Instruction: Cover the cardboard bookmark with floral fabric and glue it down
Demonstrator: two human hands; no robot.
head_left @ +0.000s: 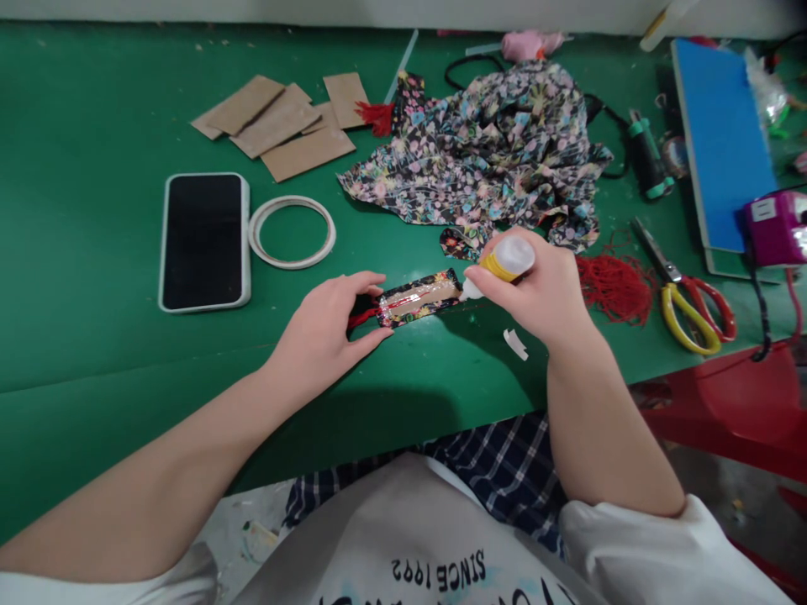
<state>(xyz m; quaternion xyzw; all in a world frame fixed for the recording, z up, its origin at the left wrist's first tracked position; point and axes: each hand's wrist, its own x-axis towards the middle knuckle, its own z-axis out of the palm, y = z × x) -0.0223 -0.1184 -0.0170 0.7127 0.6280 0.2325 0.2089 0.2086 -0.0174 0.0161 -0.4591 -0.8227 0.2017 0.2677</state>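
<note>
A fabric-edged cardboard bookmark [435, 294] lies on the green table, its floral cloth folded over the borders and bare card in the middle. Clear glue glistens along it, and red thread [362, 318] sticks out at its left end. My left hand [324, 323] grips that end between thumb and fingers. In my right hand [535, 290] is a glue bottle [512, 256] with a yellow label, tipped so its white nozzle meets or nearly meets the bookmark's right end. A small white paper scrap [515, 344] lies below the right hand.
Floral fabric [492, 151] is heaped behind the hands. Cardboard pieces [277, 122], a tape roll [293, 232] and a phone [205, 241] lie at left. Red thread strands [614, 288], scissors [687, 294], a black-and-green tool [648, 155] and a blue board [725, 143] are at right.
</note>
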